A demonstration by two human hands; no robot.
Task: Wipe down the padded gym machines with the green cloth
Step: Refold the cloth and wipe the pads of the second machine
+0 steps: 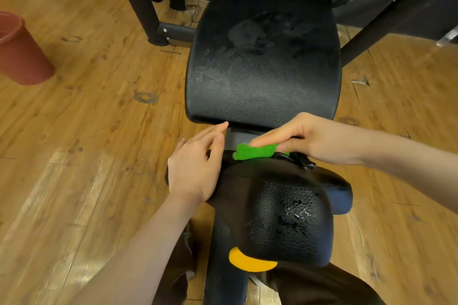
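Two pads fill my view, and I take the cracked seat pad (285,218) as my landmark. Far left of it, a red bucket (21,52) stands on the wooden floor (86,119). My left hand (195,171) lies flat on its left edge, fingers straight. At its far end my right hand (297,138) pinches the green cloth (255,151) against it. Beyond lies the back pad (262,57), smeared.

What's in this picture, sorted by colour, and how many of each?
Black: 2, the back pad and the seat pad
Green: 1, the green cloth
Red: 1, the bucket
Orange: 1, the knob
Total: 5
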